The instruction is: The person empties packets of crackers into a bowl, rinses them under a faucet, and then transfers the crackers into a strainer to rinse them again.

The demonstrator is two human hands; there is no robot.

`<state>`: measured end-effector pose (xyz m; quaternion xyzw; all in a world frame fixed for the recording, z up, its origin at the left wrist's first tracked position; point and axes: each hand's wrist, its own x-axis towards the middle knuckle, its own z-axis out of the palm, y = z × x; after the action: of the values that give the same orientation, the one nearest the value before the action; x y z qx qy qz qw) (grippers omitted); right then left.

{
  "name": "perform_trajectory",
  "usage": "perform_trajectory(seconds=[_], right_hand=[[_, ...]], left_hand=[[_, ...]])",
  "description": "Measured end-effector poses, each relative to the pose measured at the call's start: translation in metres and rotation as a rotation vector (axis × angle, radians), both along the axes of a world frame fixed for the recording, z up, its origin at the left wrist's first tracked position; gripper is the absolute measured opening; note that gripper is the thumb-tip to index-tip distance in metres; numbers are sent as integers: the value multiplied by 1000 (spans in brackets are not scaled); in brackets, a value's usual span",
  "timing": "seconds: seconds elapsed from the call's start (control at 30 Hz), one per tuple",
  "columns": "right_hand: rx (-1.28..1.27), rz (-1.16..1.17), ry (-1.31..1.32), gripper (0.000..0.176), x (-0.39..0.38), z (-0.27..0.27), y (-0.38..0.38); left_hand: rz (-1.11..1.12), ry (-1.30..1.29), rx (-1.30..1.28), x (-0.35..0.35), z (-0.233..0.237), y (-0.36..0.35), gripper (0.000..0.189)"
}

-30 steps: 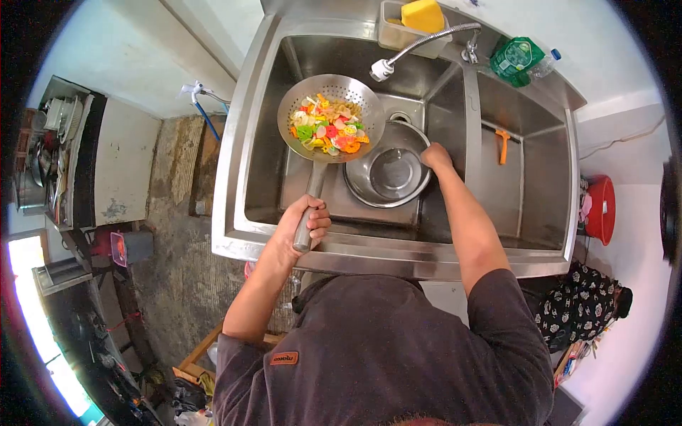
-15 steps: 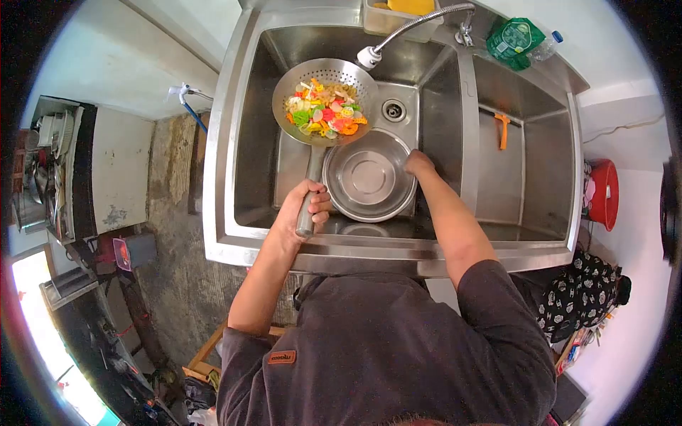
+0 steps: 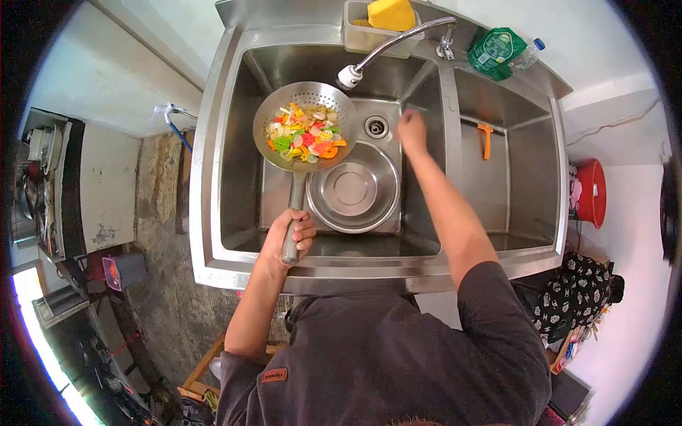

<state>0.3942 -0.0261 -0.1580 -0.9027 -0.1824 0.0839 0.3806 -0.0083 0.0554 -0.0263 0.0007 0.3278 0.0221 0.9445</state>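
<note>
My left hand (image 3: 288, 236) is wrapped round the grey handle of a metal strainer (image 3: 268, 110) with a perforated bowl. The strainer is held above the left sink basin, full of small colourful pieces (image 3: 305, 135) in red, green, yellow, orange and white, whose kind I cannot make out. Below and to its right, a round stainless steel bowl (image 3: 353, 188) rests on the basin floor, partly covered by the strainer's edge. My right hand (image 3: 410, 131) hovers beside the drain, beyond the bowl's rim and apart from it. Its fingers are turned away and slightly blurred.
A flexible faucet (image 3: 391, 51) arches over the double sink (image 3: 330, 266), its white head near the strainer. A plastic tub (image 3: 362, 39) with a yellow sponge stands behind. The right basin holds an orange tool (image 3: 486, 140). A green pouch (image 3: 495, 51) and a bottle (image 3: 529, 53) lie behind it.
My right hand has left the steel bowl's right rim and moved away from me, toward the drain. My left hand still holds the strainer. The whole view has shifted slightly.
</note>
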Motion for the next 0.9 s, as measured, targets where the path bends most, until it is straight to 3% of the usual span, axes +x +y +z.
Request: perform_trajectory(seconds=[0.03,0.07,0.13,0.27,0.33,0.37,0.4,0.5,0.57,0.6,0.67,0.73,0.8,0.9], right_hand=[[319,-60,136,36,3,54,10],[544,-107,104,36,21,77,21],[688,-266,44,40,49,133,38],[773,-302,613,50,133,147,48],[727,-200,607,53,170,131,49],[744,-54,625,47,215,95,45],[740,-47,635,47,210,100,50],[578,-189,503,36,182,113,48],[433,-96,-82,25,171,102,50],[432,-90,-83,25,166,103,47],[82,65,-760,25,155,107,38],[66,108,-766,25,141,119,40],[-377,-47,-998,26,104,138,54],[-313,91,-837,29,44,157,60]], left_hand=[[-1,-3,-6,0,-1,0,20],[-3,-4,-12,0,-3,1,20],[2,-11,-2,0,-8,3,19],[-41,-11,4,-4,-11,9,18],[-59,-21,-14,-1,-15,14,18],[-64,-15,-14,-1,-16,15,16],[-69,-7,-14,-2,-15,16,15],[-88,11,-28,0,-13,23,15],[-101,12,-18,4,-17,28,15],[-116,11,-14,3,-16,29,15],[-130,19,-19,3,-14,32,16],[-148,1,-17,4,-17,36,17],[-150,12,-11,6,-28,42,18],[-162,24,6,5,-31,45,19]])
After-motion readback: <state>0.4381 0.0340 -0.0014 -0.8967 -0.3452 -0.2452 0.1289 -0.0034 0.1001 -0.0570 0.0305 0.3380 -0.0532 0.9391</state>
